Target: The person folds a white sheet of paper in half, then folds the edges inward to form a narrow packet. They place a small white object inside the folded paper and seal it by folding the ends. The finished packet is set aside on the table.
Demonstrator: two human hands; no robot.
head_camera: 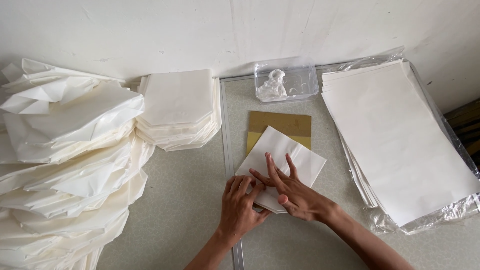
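Folded white paper sheet [280, 160], mid-bench over a brown card template [280, 127]: the fold-pressing step appears in hand. Left hand [239, 206] and right hand [290, 190] flat, fingers overlapping, gripping nothing. Next likely calls for firm creasing along the near edge.

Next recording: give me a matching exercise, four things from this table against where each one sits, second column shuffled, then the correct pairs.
Things:
1. folded white paper
2. clear plastic container
3. stack of flat white sheets
4. brown cardboard piece

Places:
A. at the right edge of the table, on clear plastic wrap
B. under both hands, left hand and right hand
C. against the wall, behind the cardboard
D. partly covered by the folded paper

Pairs: 1-B, 2-C, 3-A, 4-D
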